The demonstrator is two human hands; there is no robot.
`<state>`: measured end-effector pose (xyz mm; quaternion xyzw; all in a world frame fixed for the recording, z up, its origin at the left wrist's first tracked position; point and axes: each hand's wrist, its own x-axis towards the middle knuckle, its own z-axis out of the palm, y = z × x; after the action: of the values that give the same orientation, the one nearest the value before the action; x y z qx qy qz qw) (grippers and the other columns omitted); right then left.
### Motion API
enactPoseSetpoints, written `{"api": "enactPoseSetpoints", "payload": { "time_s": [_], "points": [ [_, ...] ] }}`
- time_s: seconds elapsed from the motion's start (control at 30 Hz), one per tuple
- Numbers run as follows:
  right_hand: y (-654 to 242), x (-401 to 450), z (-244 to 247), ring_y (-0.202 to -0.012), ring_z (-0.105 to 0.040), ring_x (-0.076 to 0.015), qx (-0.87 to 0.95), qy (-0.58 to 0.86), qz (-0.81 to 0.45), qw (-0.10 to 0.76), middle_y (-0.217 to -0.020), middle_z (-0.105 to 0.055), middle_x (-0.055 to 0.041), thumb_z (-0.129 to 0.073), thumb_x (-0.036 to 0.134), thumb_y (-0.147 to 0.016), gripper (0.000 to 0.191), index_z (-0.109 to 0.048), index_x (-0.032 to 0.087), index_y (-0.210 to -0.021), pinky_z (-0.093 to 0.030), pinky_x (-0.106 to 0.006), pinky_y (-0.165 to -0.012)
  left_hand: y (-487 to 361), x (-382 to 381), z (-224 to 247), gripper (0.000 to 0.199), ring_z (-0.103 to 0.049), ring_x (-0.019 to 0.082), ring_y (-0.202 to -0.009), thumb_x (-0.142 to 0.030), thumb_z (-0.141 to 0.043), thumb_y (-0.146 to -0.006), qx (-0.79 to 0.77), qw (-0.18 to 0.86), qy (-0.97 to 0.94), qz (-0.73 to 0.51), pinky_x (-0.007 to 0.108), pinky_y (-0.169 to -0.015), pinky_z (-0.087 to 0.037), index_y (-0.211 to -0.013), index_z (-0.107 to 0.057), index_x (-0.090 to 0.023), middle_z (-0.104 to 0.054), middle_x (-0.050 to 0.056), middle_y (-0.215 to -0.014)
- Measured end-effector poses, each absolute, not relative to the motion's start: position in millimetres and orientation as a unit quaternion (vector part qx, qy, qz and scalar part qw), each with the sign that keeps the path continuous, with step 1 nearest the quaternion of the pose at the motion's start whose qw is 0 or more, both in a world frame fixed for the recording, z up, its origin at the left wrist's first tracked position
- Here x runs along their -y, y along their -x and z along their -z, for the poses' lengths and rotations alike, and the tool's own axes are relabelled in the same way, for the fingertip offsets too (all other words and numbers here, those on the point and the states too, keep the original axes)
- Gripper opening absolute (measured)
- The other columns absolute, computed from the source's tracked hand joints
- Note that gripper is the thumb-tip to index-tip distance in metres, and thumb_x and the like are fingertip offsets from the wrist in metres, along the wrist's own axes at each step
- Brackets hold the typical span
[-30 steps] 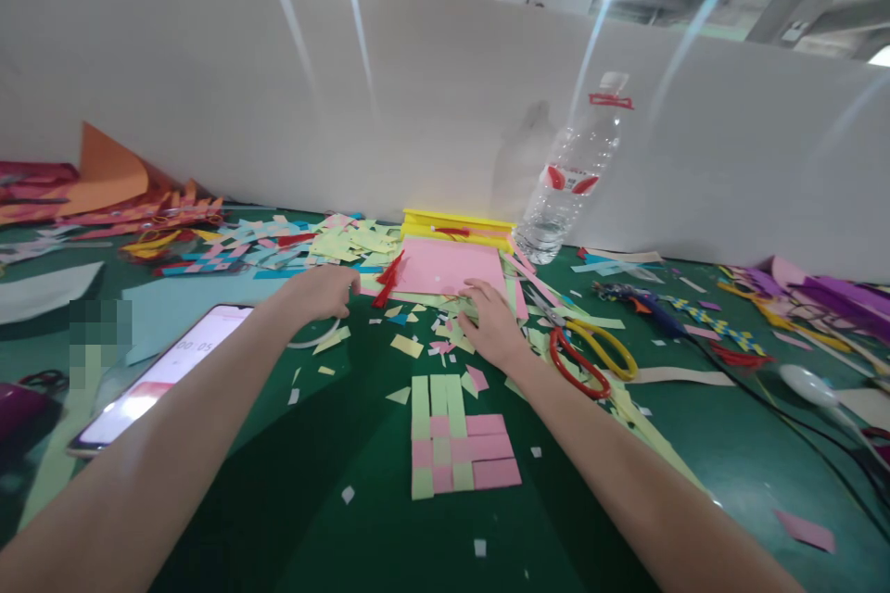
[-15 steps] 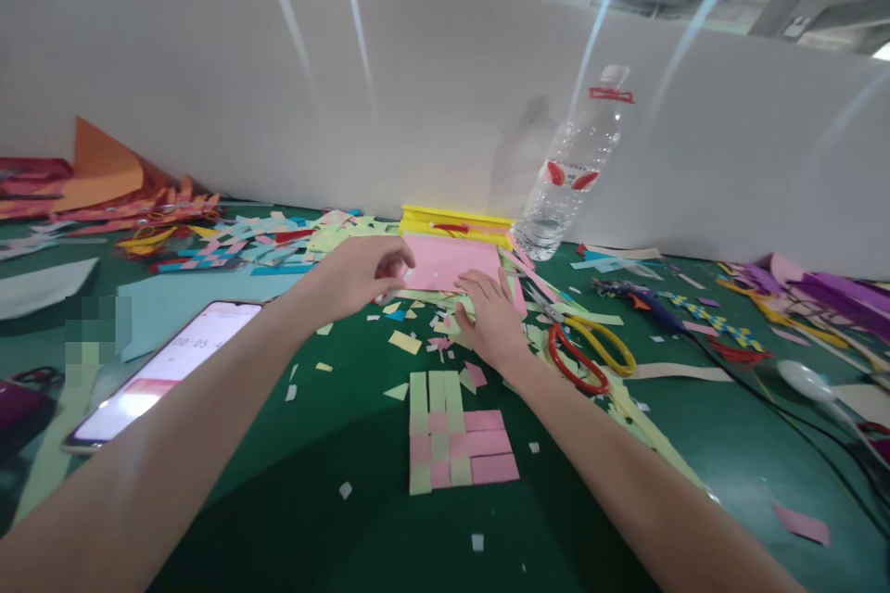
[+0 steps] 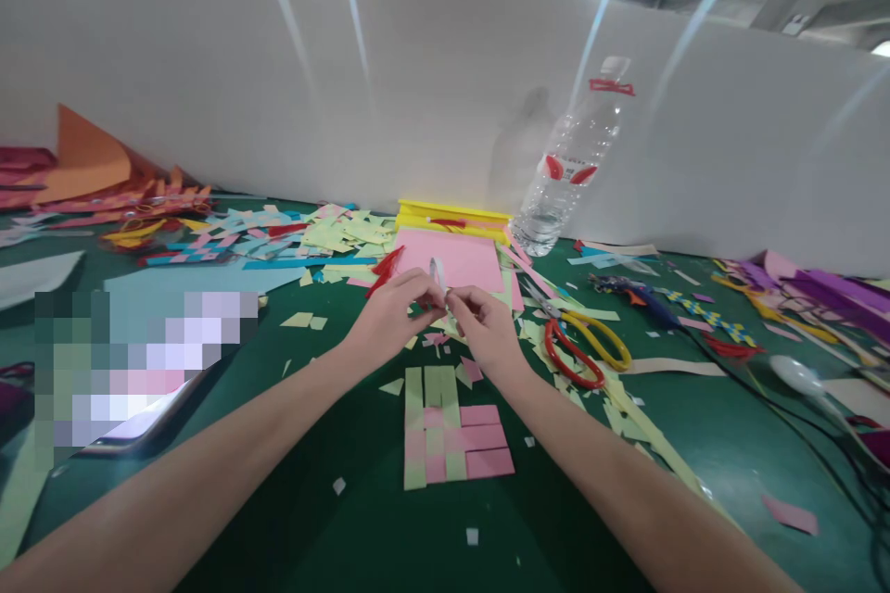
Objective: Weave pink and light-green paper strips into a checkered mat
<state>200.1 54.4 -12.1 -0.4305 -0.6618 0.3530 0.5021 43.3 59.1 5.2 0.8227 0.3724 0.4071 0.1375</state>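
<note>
My left hand (image 3: 410, 301) and my right hand (image 3: 481, 320) meet at the middle of the table, fingertips pinched close together. Between them a thin white loop (image 3: 437, 272), like a narrow roll of tape, stands up from the fingers; its lower part is hidden. Just behind lies a pink paper sheet (image 3: 451, 252). In front of the hands a woven mat of green and pink paper strips (image 3: 445, 445) lies flat, with loose pink ends to the right. A red tassel (image 3: 385, 271) shows beside my left hand.
Scissors (image 3: 584, 347) with red and yellow handles lie right of my right hand. A tilted water bottle (image 3: 570, 176) leans on the grey partition (image 3: 312, 65). A partly blurred phone (image 3: 153, 398) lies left, and paper scraps (image 3: 348, 232) cover the back.
My left hand has moved right and toward me, off the pink sheet, uncovering the red tassel. My right hand has left the sheet too; both now pinch the white loop.
</note>
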Motion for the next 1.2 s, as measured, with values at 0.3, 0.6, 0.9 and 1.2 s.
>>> {"api": "enactPoseSetpoints", "payload": {
  "time_s": [0.3, 0.6, 0.9, 1.2],
  "points": [
    [-211, -38, 22, -0.054, -0.055, -0.0112, 0.627, 0.394, -0.465, 0.485, -0.06, -0.056, 0.0026, -0.056, 0.04, -0.083, 0.022, -0.059, 0.019, -0.08, -0.047, -0.025, -0.057, -42, -49, 23, 0.009, -0.064, 0.021, -0.086, -0.026, -0.051, -0.087, -0.384, 0.065, -0.832, -0.396, 0.035, -0.076, -0.051, -0.091, -0.057, -0.021, -0.069, 0.005, -0.091],
    [-214, -43, 22, -0.055, -0.054, -0.0094, 0.598, 0.337, -0.525, 0.504, -0.063, -0.059, 0.0032, -0.065, 0.032, -0.079, 0.014, -0.06, 0.019, -0.079, -0.046, -0.024, -0.058, -43, -51, 22, 0.023, -0.064, 0.02, -0.089, -0.024, -0.042, -0.093, -0.338, -0.006, -0.858, -0.386, 0.042, -0.093, -0.042, -0.106, -0.061, -0.019, -0.072, 0.007, -0.097],
    [-219, -56, 27, -0.049, -0.047, -0.0081, 0.478, 0.32, -0.601, 0.555, -0.055, -0.051, 0.0054, -0.067, 0.038, -0.074, 0.026, -0.051, 0.019, -0.066, -0.043, -0.023, -0.051, -43, -54, 28, 0.016, -0.064, 0.018, -0.087, -0.022, -0.047, -0.092, -0.356, -0.007, -0.855, -0.376, 0.042, -0.095, -0.039, -0.099, -0.062, -0.02, -0.071, 0.004, -0.093],
    [-219, -55, 29, -0.048, -0.049, -0.0075, 0.493, 0.307, -0.62, 0.528, -0.055, -0.056, 0.0048, -0.074, 0.036, -0.07, 0.021, -0.062, 0.018, -0.074, -0.041, -0.021, -0.051, -42, -54, 27, 0.018, -0.061, 0.019, -0.086, -0.025, -0.048, -0.094, -0.333, -0.02, -0.855, -0.397, 0.038, -0.086, -0.042, -0.101, -0.063, -0.018, -0.071, 0.005, -0.091]
  ]
}}
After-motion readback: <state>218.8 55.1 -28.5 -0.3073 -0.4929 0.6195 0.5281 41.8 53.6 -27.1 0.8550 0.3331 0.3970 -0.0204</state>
